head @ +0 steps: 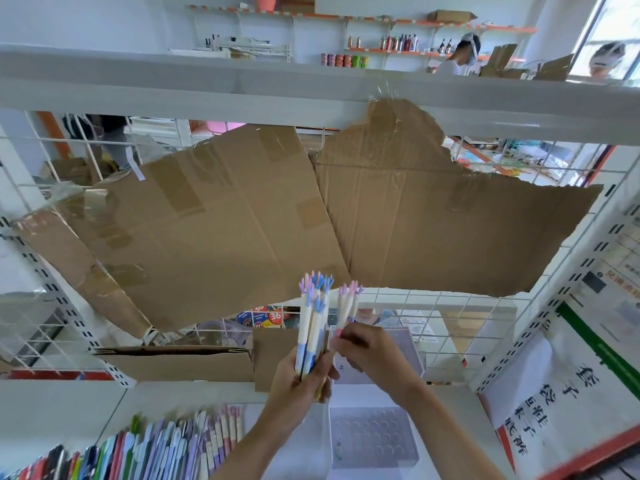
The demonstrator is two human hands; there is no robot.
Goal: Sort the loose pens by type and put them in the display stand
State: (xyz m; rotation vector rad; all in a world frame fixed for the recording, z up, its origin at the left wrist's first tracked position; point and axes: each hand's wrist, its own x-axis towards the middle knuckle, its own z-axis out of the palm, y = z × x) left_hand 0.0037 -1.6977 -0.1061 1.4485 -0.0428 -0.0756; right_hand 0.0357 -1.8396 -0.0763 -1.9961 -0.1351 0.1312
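Observation:
My left hand [302, 379] grips an upright bunch of white pens with blue and lilac tops [313, 317]. Just to its right, my right hand [372, 351] pinches a few white pens with pink tops [348, 308] by their lower ends, held apart from the bunch. Below the hands a clear plastic display stand [372, 436] with rows of round holes lies on the white shelf. A second clear stand [412, 355] sits behind my right hand. Many loose coloured pens [145, 448] lie in a row at the lower left.
Torn brown cardboard sheets [242, 220] are taped to the wire grid backing of the shelf. An open cardboard box [180, 363] stands at the back of the shelf. A white sign with printed characters [540, 410] leans at the right. Two people stand far behind.

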